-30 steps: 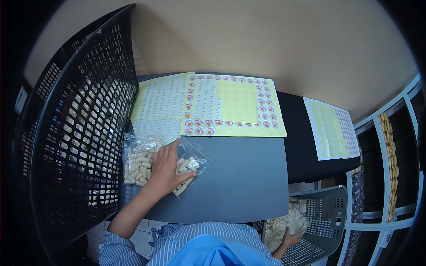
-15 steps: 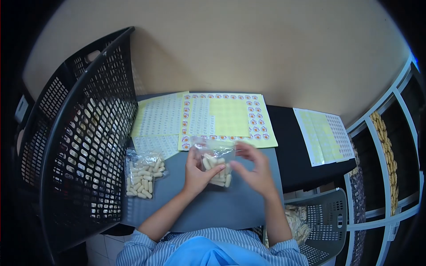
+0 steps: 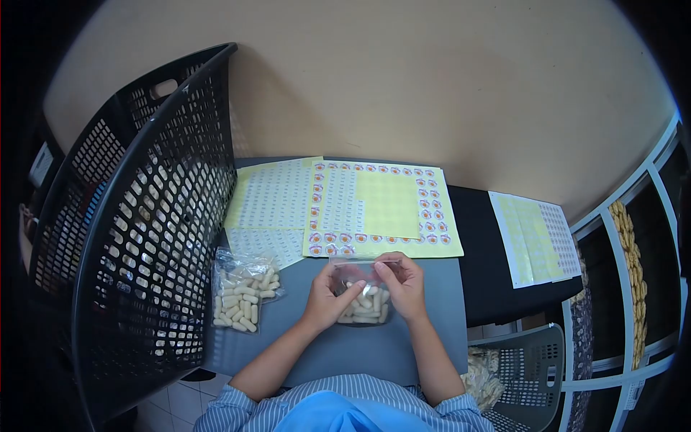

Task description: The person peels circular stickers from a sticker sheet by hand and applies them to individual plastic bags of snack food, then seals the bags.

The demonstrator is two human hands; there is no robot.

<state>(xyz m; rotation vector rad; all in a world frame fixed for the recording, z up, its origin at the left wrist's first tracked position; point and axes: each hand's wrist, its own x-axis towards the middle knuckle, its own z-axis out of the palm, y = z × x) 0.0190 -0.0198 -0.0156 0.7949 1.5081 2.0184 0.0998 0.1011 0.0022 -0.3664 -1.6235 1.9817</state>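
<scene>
A clear plastic bag (image 3: 368, 314) of pale, finger-shaped pieces is held between my two hands above the grey tabletop (image 3: 302, 353). My left hand (image 3: 332, 294) grips its left side, thumb across the front. At the upper right corner, my right hand (image 3: 402, 282) pinches the bag's top edge between thumb and fingers. Another clear bag (image 3: 243, 297) with the same pale pieces lies on the table to the left. Behind my hands lies a yellow sticker sheet (image 3: 389, 205) with round orange-and-purple labels, overlapping a sheet of small printed labels (image 3: 270, 194).
A tall black perforated basket (image 3: 155, 216) stands at the left. On a black surface (image 3: 479, 252) to the right lies another label sheet (image 3: 536, 237). A grey basket (image 3: 529, 367) with bagged goods sits low at the right, near a metal rack (image 3: 612, 245).
My right hand has closed on the bag's top right corner. The bag and my left hand sit slightly lower and further right, and the whole view has shifted a little.
</scene>
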